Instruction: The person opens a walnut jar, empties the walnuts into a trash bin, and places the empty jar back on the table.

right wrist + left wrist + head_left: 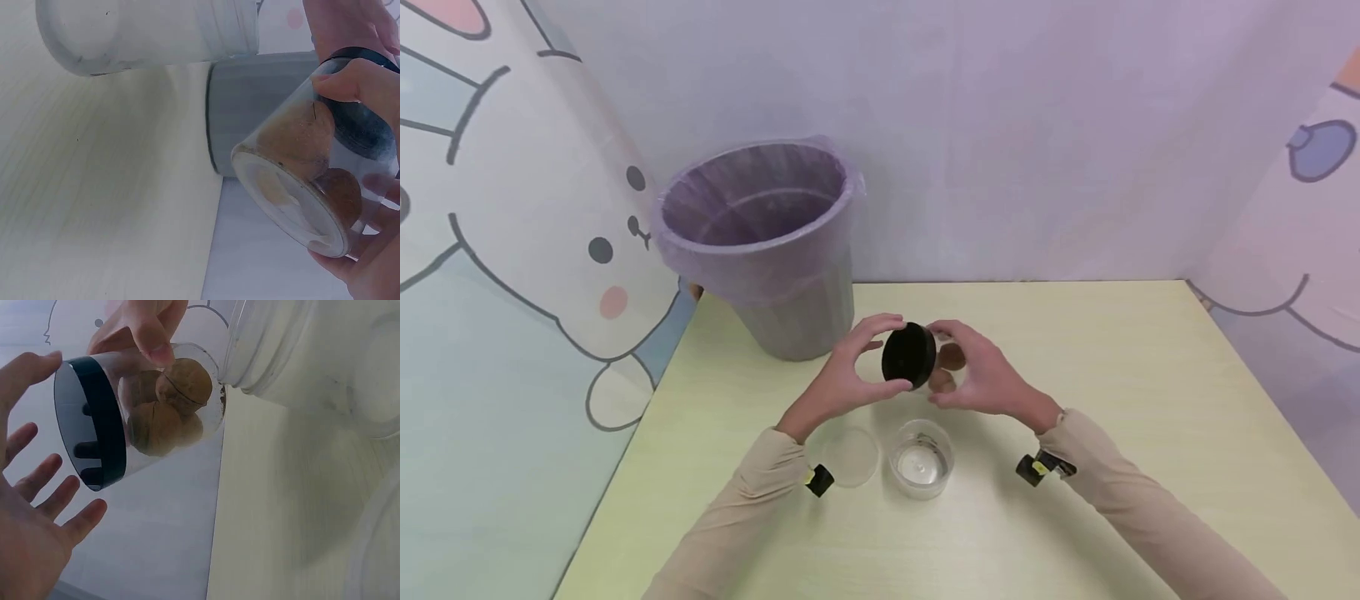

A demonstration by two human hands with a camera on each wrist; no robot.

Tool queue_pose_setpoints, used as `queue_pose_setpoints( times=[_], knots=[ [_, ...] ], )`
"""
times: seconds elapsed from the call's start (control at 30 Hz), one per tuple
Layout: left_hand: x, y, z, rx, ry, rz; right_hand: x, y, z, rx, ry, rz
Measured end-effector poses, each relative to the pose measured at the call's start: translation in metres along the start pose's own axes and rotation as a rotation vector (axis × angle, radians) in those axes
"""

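Observation:
A clear jar (pixel 172 406) with a black lid (pixel 910 357) is held tilted on its side above the table, with several walnuts (pixel 181 387) inside. My right hand (pixel 988 371) grips the jar's body, thumb on one side and fingers on the other. At the lid's rim is my left hand (pixel 850 371), its thumb tip against one edge and a fingertip by the opposite edge; its other fingers are spread off the lid. Below the hands stands an open clear plastic jar (pixel 921 490). Left of that lies a clear round lid (pixel 852 457).
A grey bin (pixel 793 308) with a purple-tinted liner stands at the table's back left. The pale wooden table (pixel 1112 358) meets a curtain (pixel 1037 150) behind, and cartoon-printed cloth (pixel 535 208) hangs at the sides.

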State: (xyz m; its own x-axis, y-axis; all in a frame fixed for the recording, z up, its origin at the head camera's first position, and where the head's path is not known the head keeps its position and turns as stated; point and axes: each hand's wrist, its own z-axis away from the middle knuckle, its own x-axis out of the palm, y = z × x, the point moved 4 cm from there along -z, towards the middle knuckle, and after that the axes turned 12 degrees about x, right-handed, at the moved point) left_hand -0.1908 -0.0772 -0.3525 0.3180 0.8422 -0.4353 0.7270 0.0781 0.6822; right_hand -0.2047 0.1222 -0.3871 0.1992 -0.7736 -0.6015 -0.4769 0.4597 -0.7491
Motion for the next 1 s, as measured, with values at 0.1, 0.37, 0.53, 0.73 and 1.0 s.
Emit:
queue_pose_setpoints(
  times=[0.1,0.37,0.53,0.73,1.0],
  knots=[
    [0.004,-0.013,0.004,0.037,-0.050,-0.056,0.001,-0.004,0.000,-0.005,-0.001,0.074],
    [0.006,-0.018,0.008,0.079,-0.075,-0.147,0.002,-0.010,0.001,-0.011,-0.009,0.157],
    [0.006,-0.017,0.007,0.092,-0.056,-0.171,0.004,-0.012,0.004,-0.028,0.010,0.140],
    [0.006,-0.017,0.006,0.106,-0.025,-0.165,0.005,-0.013,0.005,-0.038,0.028,0.133],
    [0.007,-0.016,0.009,0.065,-0.051,-0.138,0.005,-0.012,0.006,-0.037,0.031,0.166]
  ],
)
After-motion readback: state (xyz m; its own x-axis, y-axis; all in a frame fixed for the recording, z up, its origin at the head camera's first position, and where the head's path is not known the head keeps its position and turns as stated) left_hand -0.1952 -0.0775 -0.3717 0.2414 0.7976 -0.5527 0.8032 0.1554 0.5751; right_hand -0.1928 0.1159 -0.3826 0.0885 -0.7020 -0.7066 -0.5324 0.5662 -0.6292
